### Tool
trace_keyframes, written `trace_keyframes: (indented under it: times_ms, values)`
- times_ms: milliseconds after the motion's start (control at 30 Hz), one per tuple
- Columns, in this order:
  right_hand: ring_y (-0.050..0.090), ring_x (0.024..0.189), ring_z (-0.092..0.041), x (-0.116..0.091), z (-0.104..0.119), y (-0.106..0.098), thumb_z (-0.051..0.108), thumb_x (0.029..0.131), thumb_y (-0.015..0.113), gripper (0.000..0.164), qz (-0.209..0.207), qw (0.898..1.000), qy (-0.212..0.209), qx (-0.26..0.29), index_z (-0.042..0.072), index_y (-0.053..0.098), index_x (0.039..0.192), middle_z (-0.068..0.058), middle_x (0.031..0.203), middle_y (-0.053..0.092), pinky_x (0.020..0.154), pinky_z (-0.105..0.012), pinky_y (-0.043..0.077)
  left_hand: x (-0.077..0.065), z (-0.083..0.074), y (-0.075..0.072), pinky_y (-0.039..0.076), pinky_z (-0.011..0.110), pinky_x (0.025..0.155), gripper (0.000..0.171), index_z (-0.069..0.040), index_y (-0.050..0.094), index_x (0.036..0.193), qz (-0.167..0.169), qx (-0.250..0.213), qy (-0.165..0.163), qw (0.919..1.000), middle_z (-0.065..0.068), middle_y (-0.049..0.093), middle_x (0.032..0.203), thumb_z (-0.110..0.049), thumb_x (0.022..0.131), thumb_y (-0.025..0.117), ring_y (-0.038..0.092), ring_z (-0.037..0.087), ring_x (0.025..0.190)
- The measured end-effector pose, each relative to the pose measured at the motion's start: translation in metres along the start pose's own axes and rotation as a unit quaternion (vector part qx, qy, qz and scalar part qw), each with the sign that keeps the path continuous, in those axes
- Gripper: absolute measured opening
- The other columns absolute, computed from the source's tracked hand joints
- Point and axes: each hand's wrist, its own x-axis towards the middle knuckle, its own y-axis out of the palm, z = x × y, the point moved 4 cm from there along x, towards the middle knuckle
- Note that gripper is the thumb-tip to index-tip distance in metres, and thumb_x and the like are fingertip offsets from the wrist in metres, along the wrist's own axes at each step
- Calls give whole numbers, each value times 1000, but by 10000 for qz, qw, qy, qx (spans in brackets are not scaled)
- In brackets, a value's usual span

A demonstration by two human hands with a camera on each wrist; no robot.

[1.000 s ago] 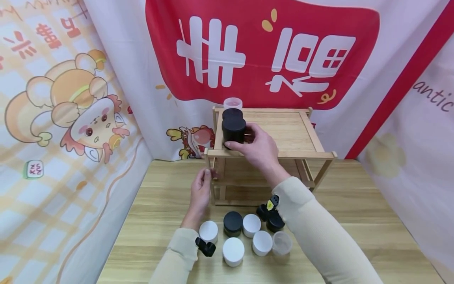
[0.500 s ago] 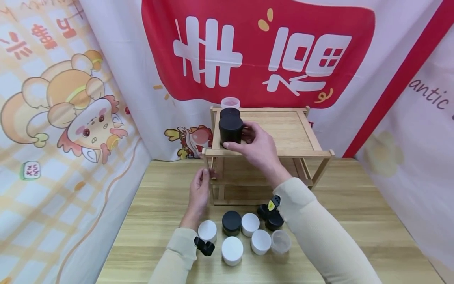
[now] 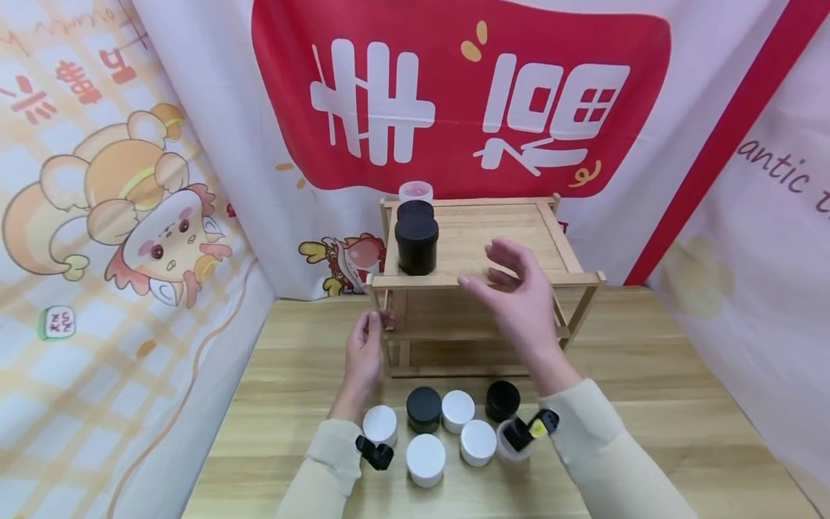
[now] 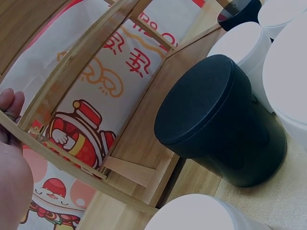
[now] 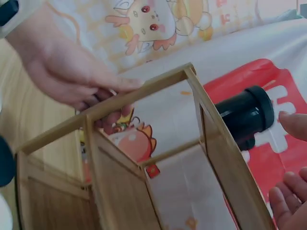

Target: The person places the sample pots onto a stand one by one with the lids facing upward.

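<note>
Notation: head view, 12 o'clock pointing away from the wearer. From my remote station I read the front black jar (image 3: 417, 249) as upright on the tiered wooden rack (image 3: 499, 227), at the top shelf's 8 o'clock corner, tight to the front rail. Behind it, towards 12 o'clock, come a rear black jar (image 3: 415, 209) and a translucent tub (image 3: 416, 190); I take the file along one edge as a way of sparing shelf room. My right hand (image 3: 525, 303) is at 4 o'clock from the front jar, apart from it, thumb and fingers spread round nothing; the spread would suit a jar's girth. My left hand (image 3: 363, 357) grips the rack's front upright at 8 o'clock, fingers wrapped round the wood, presumably to steady the light frame. On the table (image 3: 279, 389), at 6 to 7 o'clock from the rack, stand four white jars (image 3: 426, 458), two black table jars (image 3: 424, 405) and a translucent jar (image 3: 503, 448), part hidden by the wrist camera (image 3: 519, 435); clustering probably keeps them within reach.
</note>
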Motion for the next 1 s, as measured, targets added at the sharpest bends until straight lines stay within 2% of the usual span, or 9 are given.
trace_keyframes:
  times_ms: [133,233,367,467,533,667,800,900,1000]
  values:
    - [68,120,-17,-29,-26,-33,22,87,93,63,-598,9977,-224,-209,17,64,142,-1,137,71,104,-24,57,-1,0,2,42,48,122,51,2,62,134,-39,36,-33,10000,22,70,128,-42,116,44,66,16,119]
    - [67,114,-12,-54,-59,-58,21,86,94,60,-871,9949,68,-503,17,66,139,-2,135,72,95,-16,56,0,-1,4,43,46,121,53,2,61,135,-9,25,15,10000,22,71,128,-44,115,46,66,19,120]
    - [65,111,0,-89,-116,-84,24,85,94,64,-775,9904,767,-851,16,65,141,-3,139,69,92,-13,57,2,0,4,45,42,118,54,2,62,135,47,14,40,10000,21,71,126,-46,115,46,66,19,119]
    - [65,111,6,-113,-159,-95,25,84,95,67,-604,9875,1122,-927,14,65,143,-1,140,69,93,-14,57,1,1,0,45,38,117,52,1,63,135,14,42,30,10000,19,72,124,-44,115,45,67,15,116]
    - [65,112,8,-126,-181,-99,24,83,96,68,-519,9874,1202,-887,14,65,143,4,137,70,95,-15,57,0,1,-3,45,36,116,51,1,62,136,-16,101,38,9999,17,73,124,-43,116,44,67,12,115]
    - [68,116,3,-145,-214,-99,14,79,97,69,-386,9912,1062,-683,9,66,140,13,130,72,99,-17,57,-1,0,-6,44,38,119,56,4,59,138,49,153,56,9999,19,71,127,-44,116,42,66,12,116]
    - [70,121,-5,-158,-233,-93,11,76,98,76,-73,9922,1124,-527,9,64,143,-4,141,71,100,-19,58,0,0,-6,41,45,122,58,2,59,139,141,162,-66,9997,21,69,130,-49,115,42,64,16,121]
    - [69,124,-5,-163,-241,-87,12,74,99,81,135,9914,1225,-443,9,62,146,-18,148,65,102,-18,56,1,1,-6,40,49,123,59,-1,60,139,158,160,-151,9996,19,70,131,-52,114,44,64,19,122]
    - [67,123,0,-166,-247,-82,13,70,101,85,200,9900,1318,-455,10,62,146,-17,149,65,103,-15,54,1,2,-4,41,49,123,60,-1,60,140,162,127,-164,9997,19,70,132,-52,113,45,64,21,123]
